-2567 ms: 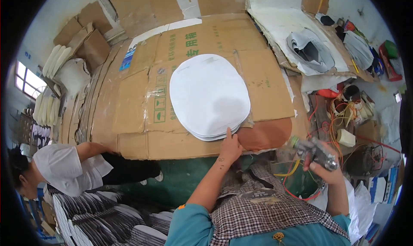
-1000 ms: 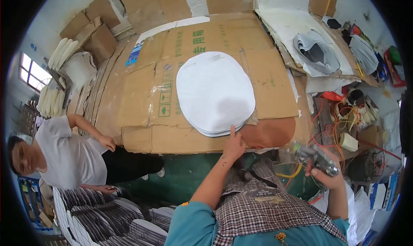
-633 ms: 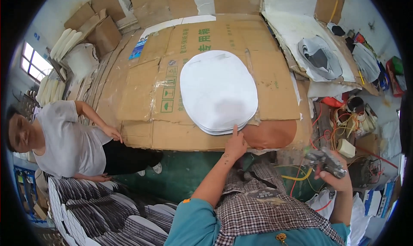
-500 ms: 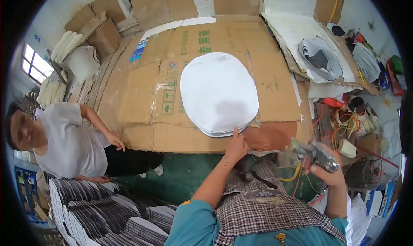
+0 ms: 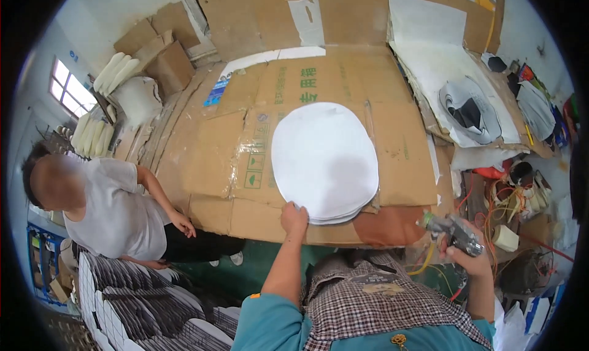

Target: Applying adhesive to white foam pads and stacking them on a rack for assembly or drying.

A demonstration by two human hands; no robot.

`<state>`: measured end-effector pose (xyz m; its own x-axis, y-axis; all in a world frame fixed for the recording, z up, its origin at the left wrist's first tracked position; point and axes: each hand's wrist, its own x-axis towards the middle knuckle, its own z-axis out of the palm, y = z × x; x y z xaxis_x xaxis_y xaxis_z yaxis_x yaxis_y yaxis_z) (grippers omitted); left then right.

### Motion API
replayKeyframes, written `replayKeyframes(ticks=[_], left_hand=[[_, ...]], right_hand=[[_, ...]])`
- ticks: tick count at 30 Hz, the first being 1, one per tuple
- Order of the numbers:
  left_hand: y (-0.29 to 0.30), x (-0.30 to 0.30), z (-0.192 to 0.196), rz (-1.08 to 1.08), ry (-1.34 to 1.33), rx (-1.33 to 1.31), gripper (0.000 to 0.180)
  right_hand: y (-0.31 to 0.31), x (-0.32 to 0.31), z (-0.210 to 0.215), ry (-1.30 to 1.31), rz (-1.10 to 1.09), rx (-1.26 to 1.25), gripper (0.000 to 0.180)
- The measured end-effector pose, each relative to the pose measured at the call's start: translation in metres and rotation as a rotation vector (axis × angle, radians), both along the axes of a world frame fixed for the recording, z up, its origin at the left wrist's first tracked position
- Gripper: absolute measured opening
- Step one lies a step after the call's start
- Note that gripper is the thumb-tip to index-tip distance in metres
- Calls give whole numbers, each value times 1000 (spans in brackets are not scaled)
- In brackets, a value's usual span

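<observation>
A stack of white rounded oval sheets lies on the cardboard-covered table in front of me. My left hand is at the stack's near left edge, with its fingers closed on the rim of the sheets; how many it pinches I cannot make out. To the right, off the table's near edge, my right hand is wrapped round a dark spray gun. The gun's greenish nozzle points left, toward the table.
Flattened cardboard covers the table, with a brown stained patch at its near edge. At left stands a person in a light shirt, behind dark-and-white stacked pieces. Tangled hoses and a side bench are at right.
My left hand has moved left along the stack's near edge, from a pointing finger to a closed grip. The spray gun stays in my right hand. The whole view has shifted slightly.
</observation>
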<state>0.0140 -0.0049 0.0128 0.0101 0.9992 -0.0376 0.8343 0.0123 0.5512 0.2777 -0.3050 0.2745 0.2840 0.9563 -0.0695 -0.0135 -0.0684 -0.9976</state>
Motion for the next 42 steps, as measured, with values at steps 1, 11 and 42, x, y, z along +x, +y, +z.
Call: replayKeyframes(ticks=[1, 11, 42], left_hand=[[4, 1, 2, 5, 64, -96, 34], [14, 9, -4, 87, 62, -28, 15], [52, -97, 139, 301, -1851, 90, 36]], right_hand=[[7, 5, -5, 11, -81, 26, 55], [43, 68, -76, 19, -72, 110, 41], [167, 129, -300, 373, 105, -411, 31]])
